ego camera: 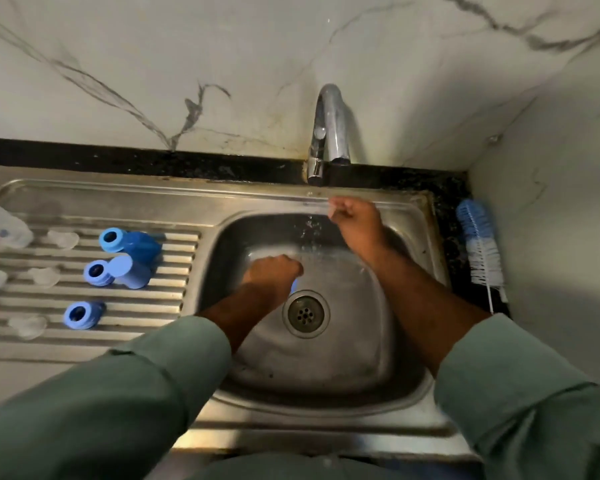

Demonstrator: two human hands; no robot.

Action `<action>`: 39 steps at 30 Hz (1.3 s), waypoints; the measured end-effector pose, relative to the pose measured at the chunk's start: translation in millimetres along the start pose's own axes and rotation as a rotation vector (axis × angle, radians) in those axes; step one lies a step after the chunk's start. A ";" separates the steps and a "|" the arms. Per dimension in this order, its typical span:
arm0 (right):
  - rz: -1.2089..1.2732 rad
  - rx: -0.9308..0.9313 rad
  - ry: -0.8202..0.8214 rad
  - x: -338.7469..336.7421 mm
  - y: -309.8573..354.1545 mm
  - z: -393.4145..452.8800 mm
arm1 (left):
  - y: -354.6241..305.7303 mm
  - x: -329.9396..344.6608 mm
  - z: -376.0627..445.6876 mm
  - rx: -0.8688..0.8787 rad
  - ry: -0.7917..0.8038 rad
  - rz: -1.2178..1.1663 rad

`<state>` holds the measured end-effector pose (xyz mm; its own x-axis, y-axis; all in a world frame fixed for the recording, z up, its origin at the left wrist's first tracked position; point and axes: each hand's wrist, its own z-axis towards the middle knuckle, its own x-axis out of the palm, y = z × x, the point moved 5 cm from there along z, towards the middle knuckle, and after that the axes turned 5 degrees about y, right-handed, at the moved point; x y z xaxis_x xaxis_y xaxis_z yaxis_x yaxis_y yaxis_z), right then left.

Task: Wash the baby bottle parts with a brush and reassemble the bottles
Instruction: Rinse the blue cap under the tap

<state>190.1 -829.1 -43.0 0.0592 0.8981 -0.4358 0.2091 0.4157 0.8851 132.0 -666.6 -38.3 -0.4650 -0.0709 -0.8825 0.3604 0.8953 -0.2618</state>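
Note:
My left hand point(274, 275) is down in the steel sink point(326, 355), fingers curled over a blue bottle part point(294, 286) of which only a sliver shows. My right hand point(355, 223) is up under the tap point(329, 129) with its fingers curled, in a thin trickle of water; anything inside it is hidden. The blue and white bottle brush point(478, 244) lies on the dark counter right of the sink, away from both hands.
On the ribbed drainboard point(84, 344) at left lie three blue collar rings point(97, 271), two blue caps point(142, 244), three clear teats point(63, 239) and clear bottles point(0, 228) at the frame's edge. A wall stands close on the right.

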 end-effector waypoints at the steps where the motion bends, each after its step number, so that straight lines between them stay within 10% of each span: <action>1: -0.074 0.027 0.046 2.7 -11.1 -16.7 | -1.6 8.2 -9.8 -0.032 0.051 0.017; 4: -0.149 -0.009 0.154 11.0 -19.7 -59.2 | -13.0 -15.2 -46.9 -0.073 -0.201 -0.092; 7: -0.241 -0.039 0.148 18.2 -20.6 -85.6 | -16.0 -12.9 -74.1 -0.134 -0.049 -0.010; 17: -0.376 -0.396 0.218 137.3 60.4 -140.0 | 137.7 -30.6 -188.4 -0.284 -0.241 0.094; 30: -0.277 -0.261 0.340 230.5 117.0 -167.2 | 209.4 -5.6 -198.5 -0.278 -0.079 0.106; 39: -0.249 -0.237 0.343 240.9 124.2 -141.9 | 236.3 -24.8 -214.8 -0.263 -0.372 -0.153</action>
<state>91.9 -540.8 -14.9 -0.2981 0.7458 -0.5957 -0.0545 0.6098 0.7907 55.0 -358.8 5.7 -0.1585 -0.3198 -0.9341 0.0717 0.9399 -0.3339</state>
